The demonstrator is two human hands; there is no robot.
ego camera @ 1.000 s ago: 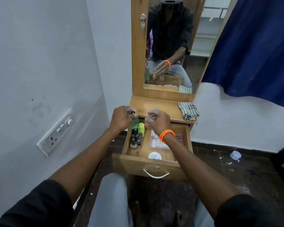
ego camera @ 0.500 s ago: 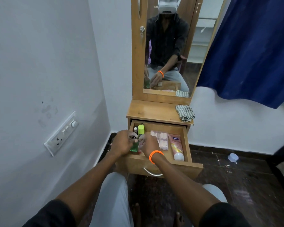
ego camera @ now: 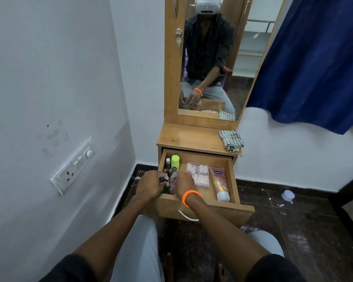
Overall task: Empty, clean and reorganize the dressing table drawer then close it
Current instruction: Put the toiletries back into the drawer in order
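Here our left hand (ego camera: 151,185) and right hand (ego camera: 182,183) meet just below the frame's centre, over the front left corner of the open drawer (ego camera: 204,202). Both have their fingers curled inward around a small green bottle (ego camera: 167,189), of which only a dark green sliver shows between them; we cannot tell which hand bears it. An orange band (ego camera: 190,197) circles our right wrist. Behind our knuckles, along the drawer's left side, stand a lime-capped bottle (ego camera: 175,161) and some thin dark tubes (ego camera: 168,164). To the right lies a flat pink packet (ego camera: 199,174), then a pink tube (ego camera: 220,184) with its white cap toward the drawer front. Above the drawer, a striped cloth (ego camera: 231,140) lies on the right end of the tabletop (ego camera: 188,137), under the mirror (ego camera: 222,58).
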